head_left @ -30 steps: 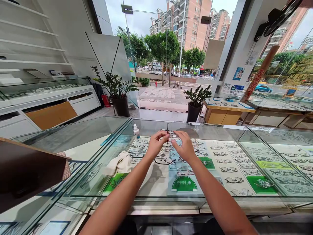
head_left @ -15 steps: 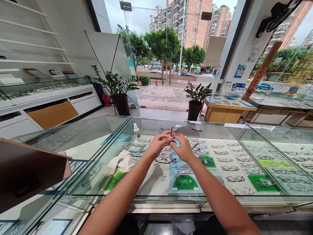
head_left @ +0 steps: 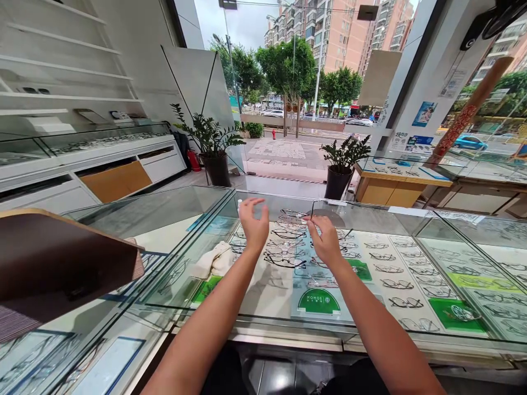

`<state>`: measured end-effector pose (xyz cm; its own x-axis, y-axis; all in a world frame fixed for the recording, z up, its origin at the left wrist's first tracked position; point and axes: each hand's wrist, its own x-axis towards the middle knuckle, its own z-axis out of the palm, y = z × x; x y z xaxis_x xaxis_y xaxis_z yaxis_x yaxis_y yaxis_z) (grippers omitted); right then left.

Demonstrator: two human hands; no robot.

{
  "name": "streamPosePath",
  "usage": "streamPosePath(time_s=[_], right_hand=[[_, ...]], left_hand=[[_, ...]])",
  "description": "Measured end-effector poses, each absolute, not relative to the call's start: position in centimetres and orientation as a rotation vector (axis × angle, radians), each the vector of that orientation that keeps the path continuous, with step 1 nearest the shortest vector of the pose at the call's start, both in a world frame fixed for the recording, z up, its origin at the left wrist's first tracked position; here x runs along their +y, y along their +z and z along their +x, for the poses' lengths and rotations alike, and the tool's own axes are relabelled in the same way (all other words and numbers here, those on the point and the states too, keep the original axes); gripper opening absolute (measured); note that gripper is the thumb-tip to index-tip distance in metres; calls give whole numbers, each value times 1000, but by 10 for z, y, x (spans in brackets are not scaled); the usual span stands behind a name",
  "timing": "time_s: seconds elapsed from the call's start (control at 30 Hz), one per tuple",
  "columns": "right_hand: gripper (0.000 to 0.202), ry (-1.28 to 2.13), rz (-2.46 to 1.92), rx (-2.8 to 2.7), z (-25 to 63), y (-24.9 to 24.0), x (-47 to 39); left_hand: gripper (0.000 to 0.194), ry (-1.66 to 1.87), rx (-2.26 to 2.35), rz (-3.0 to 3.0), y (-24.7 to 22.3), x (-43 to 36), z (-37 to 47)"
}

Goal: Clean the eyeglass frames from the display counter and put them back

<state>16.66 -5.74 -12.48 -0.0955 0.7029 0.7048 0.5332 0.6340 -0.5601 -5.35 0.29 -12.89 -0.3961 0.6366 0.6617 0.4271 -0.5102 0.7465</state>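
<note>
My left hand [head_left: 254, 224] is raised over the glass counter [head_left: 263, 323], its fingers apart and nothing in them. Just behind it shows the tip of a small white bottle [head_left: 239, 202]; the rest is hidden by the hand. My right hand [head_left: 326, 241] pinches a pair of eyeglasses [head_left: 312, 210], with one dark temple pointing up; most of the frame is hard to make out. Between the hands, several eyeglasses [head_left: 285, 261] lie in a column on the counter top. A crumpled cream cloth [head_left: 214, 260] lies left of them.
Inside the case are rows of eyeglasses [head_left: 396, 284] and a green MOHOE sign [head_left: 318, 301]. A dark brown box-like object [head_left: 61, 269] juts in at left. Potted plants [head_left: 217, 169] stand beyond the counter, before the glass front.
My hands were together at the eyeglasses. The left hand has let go and moved left to the bottle; the right has moved slightly right with the eyeglasses. The view has shifted a little.
</note>
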Motion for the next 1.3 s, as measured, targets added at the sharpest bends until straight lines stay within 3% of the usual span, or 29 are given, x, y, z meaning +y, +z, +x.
streamPosePath(time_s=[0.13, 0.27, 0.4, 0.57, 0.67, 0.8, 1.0, 1.13, 1.3], right_hand=[[38, 189, -1034, -1724, 171, -125, -55], [40, 195, -1051, -1712, 174, -125, -54], [41, 198, -1055, -1714, 173, -125, -54], [39, 209, -1060, -1709, 173, -123, -54], [33, 210, -1047, -1683, 175, -123, -54], [31, 237, -1024, -1660, 175, -121, -55], [34, 499, -950, -1655, 165, -115, -65], [38, 648, -912, -1667, 159, -110, -72], [40, 844, -832, -1707, 155, -110, -74]], left_hand=[[61, 2076, 1937, 1269, -144, 28, -78], [76, 1827, 1953, 1118, -167, 54, -97], [72, 1723, 1877, 1085, -184, 71, -110], [30, 1707, 1781, 1076, -185, 72, -113], [24, 1702, 1619, 1121, -173, 67, -103], [34, 1581, 1321, 1203, -151, 52, -79], [78, 1138, 784, 1197, -121, 10, -48], [82, 973, 582, 1208, -113, -10, -38], [78, 1146, 728, 1481, -116, -16, -31]])
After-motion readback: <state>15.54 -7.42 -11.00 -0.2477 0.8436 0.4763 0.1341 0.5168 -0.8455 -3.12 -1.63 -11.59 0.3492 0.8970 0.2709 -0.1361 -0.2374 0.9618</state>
